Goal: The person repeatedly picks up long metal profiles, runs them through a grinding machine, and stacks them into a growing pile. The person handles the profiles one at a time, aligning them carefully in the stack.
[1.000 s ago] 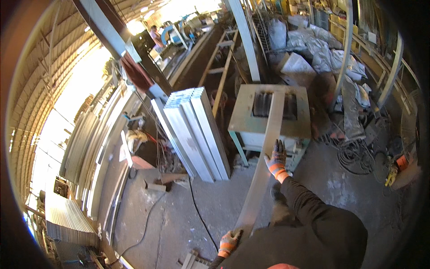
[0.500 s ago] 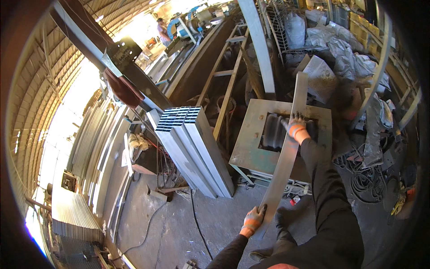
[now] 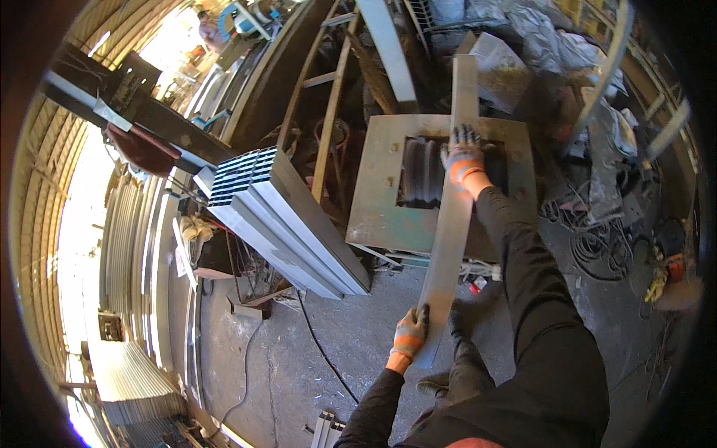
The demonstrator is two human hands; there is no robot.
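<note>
A long, flat, grey metal bar (image 3: 447, 239) slants across the top of a metal-cased machine (image 3: 371, 213). In the machine's rectangular opening, a dark ridged roller (image 3: 423, 172) shows on the bar's left; the bar hides part of it. My left hand (image 3: 409, 334), in a grey and orange glove, grips the bar's near end. My right hand (image 3: 464, 159), gloved alike, lies flat on top of the bar above the opening, its dark-tipped fingers stretched out and apart.
A tall stack of metal profiles (image 3: 287, 224) leans left of the machine. A cable (image 3: 321, 340) crosses the floor. Coiled hoses (image 3: 601, 250) lie at the right, and crumpled sacks (image 3: 530, 41) pile up behind. More long profiles (image 3: 131, 246) stand far left; a person (image 3: 210, 31) is in the background.
The view has shifted, so the machine and stack sit higher and farther left. My right hand's fingers look more spread on the bar. My left hand keeps its grip.
</note>
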